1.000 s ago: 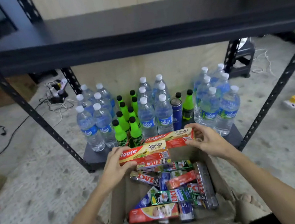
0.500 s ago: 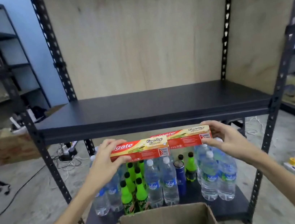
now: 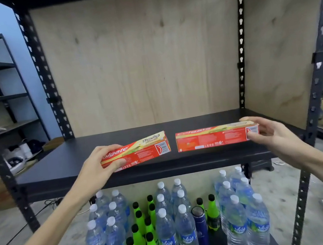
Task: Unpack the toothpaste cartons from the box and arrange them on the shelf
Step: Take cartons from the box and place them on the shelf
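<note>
1. A black shelf [image 3: 78,154] stands before a plywood back panel [image 3: 143,58].
2. The left hand [image 3: 98,164], arm outstretched, grips the left carton [image 3: 137,151], tilted over the shelf.
3. The right hand [image 3: 272,135] pinches the right carton [image 3: 212,139] by its end, level at the shelf.
4. Bottles [image 3: 171,225] stand below.

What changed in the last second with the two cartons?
Both hands lifted the two Colgate cartons out of the box, up past the bottles, onto the middle shelf. The cartons, end to end before, are now apart. The left hand keeps its grip on the left carton, the right hand on the right carton. The bottles below are unmoved.
</note>
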The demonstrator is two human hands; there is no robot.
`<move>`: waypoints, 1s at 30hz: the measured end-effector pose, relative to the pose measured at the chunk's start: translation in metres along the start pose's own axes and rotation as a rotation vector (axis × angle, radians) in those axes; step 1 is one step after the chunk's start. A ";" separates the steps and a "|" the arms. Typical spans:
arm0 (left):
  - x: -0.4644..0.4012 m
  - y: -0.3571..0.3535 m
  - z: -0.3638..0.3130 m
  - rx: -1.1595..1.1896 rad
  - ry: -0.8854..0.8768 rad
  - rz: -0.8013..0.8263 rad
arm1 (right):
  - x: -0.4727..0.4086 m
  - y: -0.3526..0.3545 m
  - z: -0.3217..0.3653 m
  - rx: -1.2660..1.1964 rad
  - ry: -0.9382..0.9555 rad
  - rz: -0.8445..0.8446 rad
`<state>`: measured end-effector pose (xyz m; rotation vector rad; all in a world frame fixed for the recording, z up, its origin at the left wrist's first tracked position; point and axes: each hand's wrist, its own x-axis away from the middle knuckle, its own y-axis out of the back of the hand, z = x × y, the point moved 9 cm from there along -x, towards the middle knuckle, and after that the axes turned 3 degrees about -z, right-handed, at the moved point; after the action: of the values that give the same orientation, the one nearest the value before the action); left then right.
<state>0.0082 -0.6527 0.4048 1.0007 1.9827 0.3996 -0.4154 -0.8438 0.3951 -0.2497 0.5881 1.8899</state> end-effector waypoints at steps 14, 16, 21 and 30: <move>-0.061 -0.061 -0.004 -0.352 -0.123 0.094 | -0.057 0.002 -0.048 0.463 -0.108 0.217; -0.059 -0.064 -0.014 -0.372 -0.208 0.052 | -0.061 0.000 -0.044 0.570 -0.069 0.188; -0.060 -0.082 -0.027 -0.171 -0.180 0.057 | -0.067 -0.028 -0.024 0.838 0.150 0.031; -0.095 -0.099 -0.013 -0.121 -0.119 0.034 | -0.091 -0.030 -0.032 0.953 0.248 -0.027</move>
<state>-0.0219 -0.7872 0.4052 0.9609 1.8154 0.4625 -0.3555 -0.9254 0.3993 0.1393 1.5565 1.3707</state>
